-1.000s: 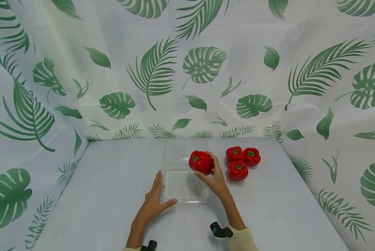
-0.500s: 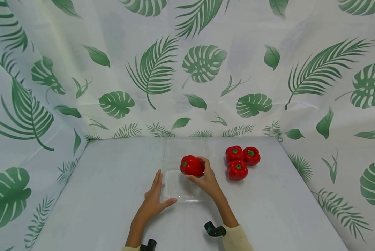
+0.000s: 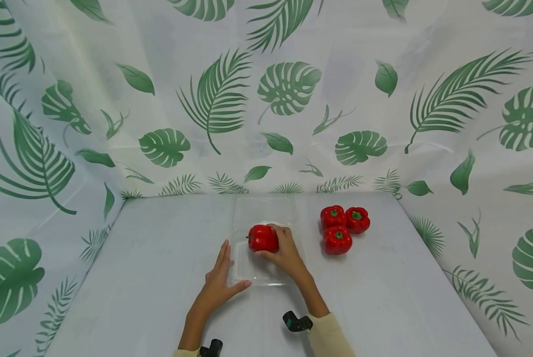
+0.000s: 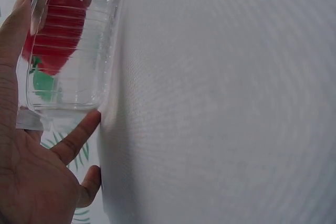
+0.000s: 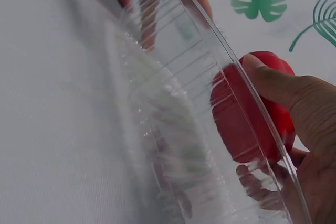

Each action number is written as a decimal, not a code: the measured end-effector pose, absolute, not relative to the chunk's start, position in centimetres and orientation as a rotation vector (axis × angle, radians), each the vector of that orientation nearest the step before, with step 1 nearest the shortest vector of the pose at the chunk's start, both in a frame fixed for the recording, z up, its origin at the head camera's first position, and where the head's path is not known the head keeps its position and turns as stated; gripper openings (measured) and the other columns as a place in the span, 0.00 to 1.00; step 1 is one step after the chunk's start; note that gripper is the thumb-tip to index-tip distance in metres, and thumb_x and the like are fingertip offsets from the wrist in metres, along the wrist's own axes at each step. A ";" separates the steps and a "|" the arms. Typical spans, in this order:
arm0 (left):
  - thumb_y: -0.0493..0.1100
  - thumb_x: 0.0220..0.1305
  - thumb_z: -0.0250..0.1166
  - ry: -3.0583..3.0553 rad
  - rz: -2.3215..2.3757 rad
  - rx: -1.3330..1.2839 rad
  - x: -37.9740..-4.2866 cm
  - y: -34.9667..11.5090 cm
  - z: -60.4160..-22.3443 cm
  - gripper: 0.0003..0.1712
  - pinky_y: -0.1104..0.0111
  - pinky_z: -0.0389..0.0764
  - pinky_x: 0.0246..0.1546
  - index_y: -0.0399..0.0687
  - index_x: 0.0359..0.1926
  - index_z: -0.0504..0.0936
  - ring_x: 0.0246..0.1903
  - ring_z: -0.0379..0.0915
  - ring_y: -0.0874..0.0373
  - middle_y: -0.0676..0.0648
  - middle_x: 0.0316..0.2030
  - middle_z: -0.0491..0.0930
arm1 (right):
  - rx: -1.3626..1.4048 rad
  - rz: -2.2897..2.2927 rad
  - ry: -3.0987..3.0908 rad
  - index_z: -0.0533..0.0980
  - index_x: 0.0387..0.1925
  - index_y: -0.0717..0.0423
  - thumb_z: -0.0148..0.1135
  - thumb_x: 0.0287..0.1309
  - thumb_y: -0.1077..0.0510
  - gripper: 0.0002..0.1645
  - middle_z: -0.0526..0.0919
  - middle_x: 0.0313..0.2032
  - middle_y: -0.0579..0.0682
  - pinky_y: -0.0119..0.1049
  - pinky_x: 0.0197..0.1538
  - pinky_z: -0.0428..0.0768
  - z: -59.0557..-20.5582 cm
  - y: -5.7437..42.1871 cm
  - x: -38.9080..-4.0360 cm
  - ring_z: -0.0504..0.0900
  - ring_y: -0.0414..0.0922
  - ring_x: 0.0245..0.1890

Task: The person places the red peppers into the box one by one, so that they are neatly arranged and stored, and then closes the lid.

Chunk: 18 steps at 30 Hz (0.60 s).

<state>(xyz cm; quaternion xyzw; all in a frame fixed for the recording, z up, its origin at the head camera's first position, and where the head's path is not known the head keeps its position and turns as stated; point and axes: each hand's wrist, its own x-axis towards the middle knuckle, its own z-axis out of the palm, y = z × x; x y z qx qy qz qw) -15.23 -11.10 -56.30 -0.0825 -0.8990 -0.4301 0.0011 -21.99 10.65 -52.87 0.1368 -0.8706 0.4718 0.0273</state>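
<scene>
My right hand (image 3: pixel 287 252) grips a red bell pepper (image 3: pixel 263 238), tilted so its green stem points left. In the right wrist view, thumb and fingers curl round the pepper (image 5: pixel 247 114), which sits partly below the rim of a clear plastic container (image 5: pixel 189 51). The hinged container (image 3: pixel 266 275) lies opened on the table, its lid half (image 3: pixel 264 208) at the back. With fingers straight and thumb spread, my left hand (image 3: pixel 219 285) touches the container's left side. In the left wrist view, a fingertip of the left hand (image 4: pixel 47 177) meets the container's wall (image 4: pixel 68 103).
Three more red bell peppers (image 3: pixel 337 240) stand grouped to the right of the container, stems up. The white table (image 3: pixel 159 258) ends at a leaf-print cloth (image 3: pixel 293 144) behind and at both sides.
My right hand has brought the pepper left and down, from above the container's right side into its front half, tipping the stem leftward. The left hand has stayed in place.
</scene>
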 end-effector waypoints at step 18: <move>0.66 0.49 0.71 -2.843 -1.342 -0.234 -15.2 -11.0 -56.3 0.66 0.26 0.53 0.59 0.57 0.78 0.40 0.72 0.57 0.44 0.59 0.78 0.35 | 0.413 1.213 -2.883 0.65 0.67 0.54 0.78 0.44 0.46 0.50 0.73 0.57 0.59 0.55 0.58 0.80 -53.6 7.7 -22.5 0.75 0.56 0.58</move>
